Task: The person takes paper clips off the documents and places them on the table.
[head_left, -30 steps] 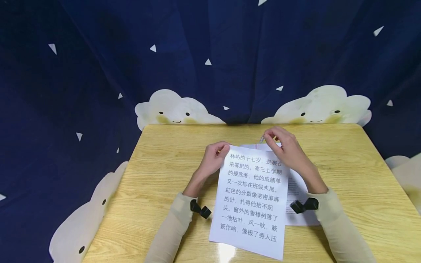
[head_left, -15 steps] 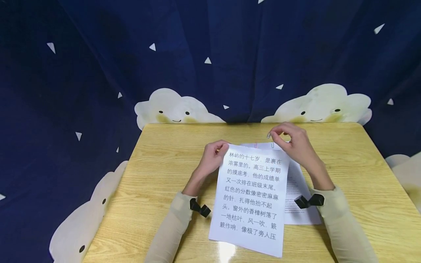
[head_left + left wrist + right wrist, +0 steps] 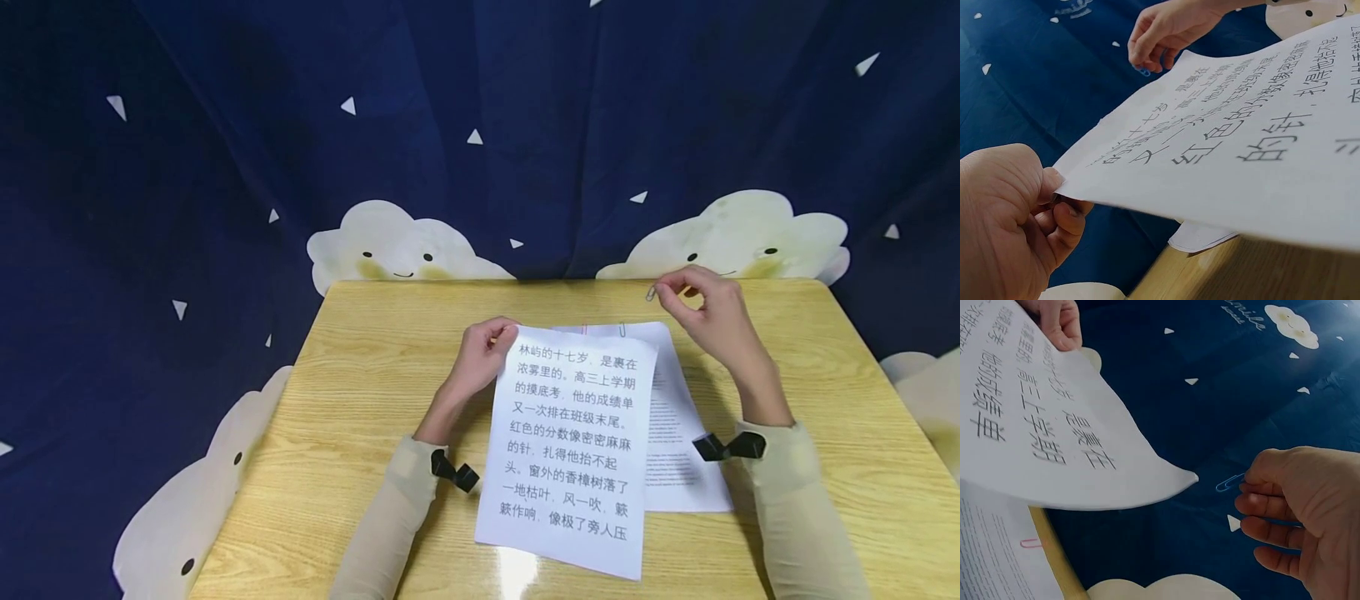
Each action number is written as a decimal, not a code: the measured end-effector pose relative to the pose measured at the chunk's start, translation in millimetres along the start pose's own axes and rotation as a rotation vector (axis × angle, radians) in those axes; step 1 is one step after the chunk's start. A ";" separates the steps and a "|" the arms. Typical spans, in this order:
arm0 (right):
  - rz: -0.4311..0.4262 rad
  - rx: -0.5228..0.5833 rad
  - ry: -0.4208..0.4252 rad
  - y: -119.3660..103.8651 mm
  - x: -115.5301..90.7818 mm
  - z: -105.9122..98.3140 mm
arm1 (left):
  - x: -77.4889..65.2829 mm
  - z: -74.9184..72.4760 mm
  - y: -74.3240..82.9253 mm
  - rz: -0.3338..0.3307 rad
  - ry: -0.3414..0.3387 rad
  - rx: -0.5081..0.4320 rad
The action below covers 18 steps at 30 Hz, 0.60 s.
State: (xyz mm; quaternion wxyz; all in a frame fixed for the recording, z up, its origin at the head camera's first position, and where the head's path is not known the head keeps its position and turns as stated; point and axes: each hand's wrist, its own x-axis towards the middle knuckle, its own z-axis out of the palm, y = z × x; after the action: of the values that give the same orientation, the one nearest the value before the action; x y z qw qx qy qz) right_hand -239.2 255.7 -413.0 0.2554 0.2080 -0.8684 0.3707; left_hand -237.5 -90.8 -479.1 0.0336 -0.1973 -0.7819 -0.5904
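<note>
My left hand (image 3: 487, 354) pinches the upper left corner of a white sheet with large Chinese print (image 3: 573, 442). The sheet is raised and tilted above the table, and its far corner curls up in the right wrist view. Between thumb and forefinger, my right hand (image 3: 712, 312) pinches a small paper clip (image 3: 1230, 482), blue in the right wrist view, off to the right of the sheet and apart from it. Beneath lies a small-print page (image 3: 678, 450), partly covered. Along its top edge sit a pink paper clip (image 3: 1032, 544) and a greyish clip (image 3: 622, 330).
All this is over a light wooden table (image 3: 360, 400). A dark blue curtain (image 3: 465, 75) with white triangles and cloud faces hangs behind the table and along its sides. Both wrists wear black camera mounts (image 3: 455, 472).
My right hand has moved away from the pages' top edge, to the right and farther back, carrying the paper clip. The greyish clip on the lower page has come into sight. My left hand barely shifted.
</note>
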 end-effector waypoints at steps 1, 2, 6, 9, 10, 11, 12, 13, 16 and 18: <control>0.006 0.001 -0.001 1.5 -0.1 -0.9 | 0.1 0.0 0.2 0.001 0.001 0.000; 0.011 0.001 -0.002 3.0 -0.2 -1.8 | 0.1 0.0 0.8 0.003 0.002 0.001; 0.027 -0.001 -0.013 8.1 -0.9 -3.4 | 0.2 0.1 1.6 0.008 0.008 -0.003; 0.038 -0.009 -0.026 11.6 -1.1 -3.2 | 0.5 -0.4 0.9 0.004 0.011 -0.011; 0.041 -0.011 -0.031 12.7 -1.0 -3.2 | 0.5 -0.5 1.0 0.001 0.013 -0.014; 0.045 -0.013 -0.036 14.1 -1.2 -3.3 | 0.5 -0.8 0.9 -0.001 0.015 -0.017; 0.052 -0.017 -0.043 15.2 -1.4 -3.4 | 0.5 -0.9 1.0 -0.005 0.017 -0.016; 0.057 -0.021 -0.049 16.5 -1.6 -3.6 | 0.5 -1.1 1.0 -0.009 0.019 -0.020; 0.081 -0.031 -0.069 20.5 -2.4 -4.5 | 0.4 -1.8 1.4 -0.021 0.021 -0.027; 0.100 -0.039 -0.082 23.8 -2.9 -5.0 | 0.5 -2.1 1.5 -0.026 0.019 -0.028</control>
State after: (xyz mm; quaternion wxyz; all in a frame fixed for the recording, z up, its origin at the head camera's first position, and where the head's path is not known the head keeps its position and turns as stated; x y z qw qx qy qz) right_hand -248.6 275.1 -424.6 0.2045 0.1742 -0.8946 0.3571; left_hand -237.8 -92.3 -477.0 0.0308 -0.1818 -0.7756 -0.6036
